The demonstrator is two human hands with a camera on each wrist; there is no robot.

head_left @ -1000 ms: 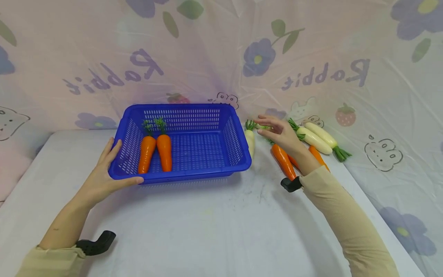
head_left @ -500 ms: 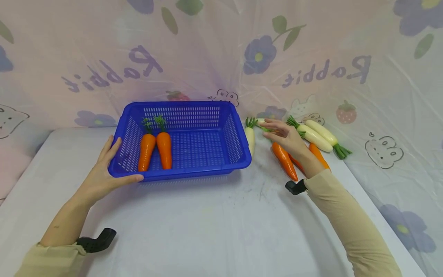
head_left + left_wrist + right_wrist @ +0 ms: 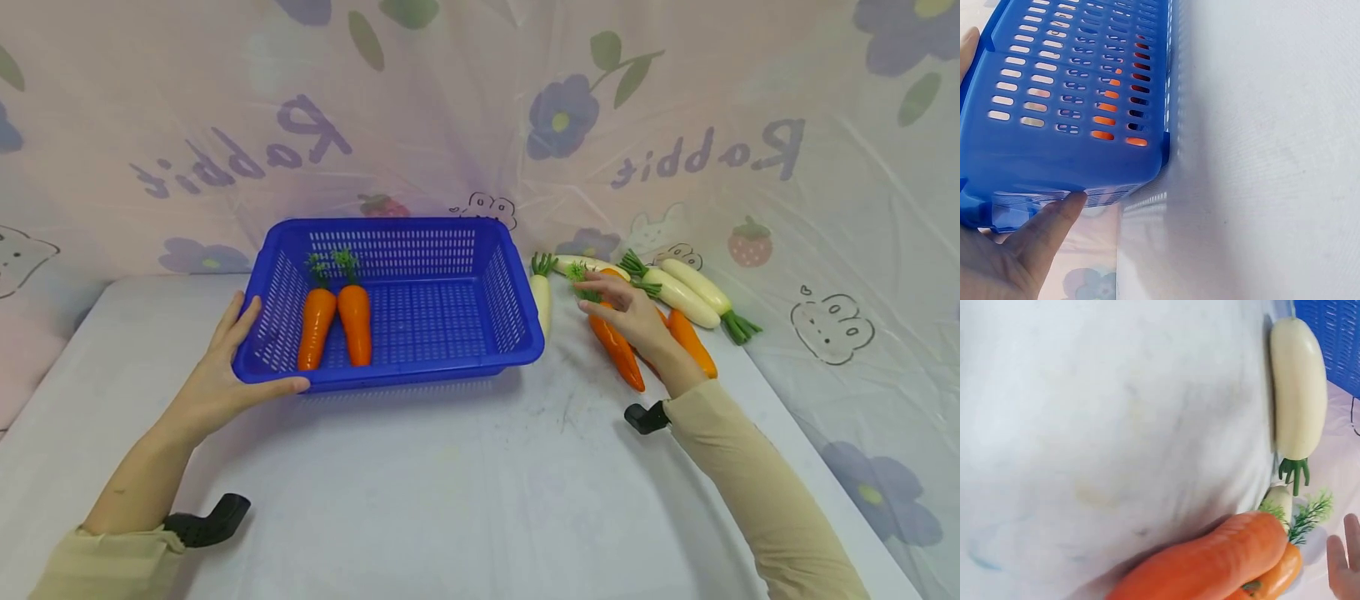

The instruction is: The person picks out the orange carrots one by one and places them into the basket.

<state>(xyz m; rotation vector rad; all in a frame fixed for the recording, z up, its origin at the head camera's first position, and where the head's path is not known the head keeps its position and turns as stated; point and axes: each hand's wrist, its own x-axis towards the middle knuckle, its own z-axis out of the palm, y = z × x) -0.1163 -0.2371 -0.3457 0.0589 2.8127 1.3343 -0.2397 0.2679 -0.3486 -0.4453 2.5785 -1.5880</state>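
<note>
A blue plastic basket (image 3: 420, 377) stands on the white-covered table, with two orange carrots (image 3: 356, 325) lying in its left half. My left hand (image 3: 217, 383) holds the basket's front left corner. Its thumb lies along the front rim and its fingers spread over the left side; in the left wrist view a finger (image 3: 1054, 231) presses the wall below the rim. Over a pile of carrots right of the basket hovers my right hand (image 3: 637, 321), fingers slightly bent, holding nothing. Its fingertips are near a carrot's (image 3: 617, 350) leafy top. In the right wrist view, fingertips (image 3: 1338, 562) show apart from that carrot.
A white radish (image 3: 542, 302) lies against the basket's right side. More radishes (image 3: 686, 298) lie behind and right of the carrots, near the table's right edge. A patterned curtain (image 3: 450, 108) rises behind the table.
My right hand has moved a little right and toward me, uncovering the leafy carrot top and a radish behind it. The left hand and basket stay put.
</note>
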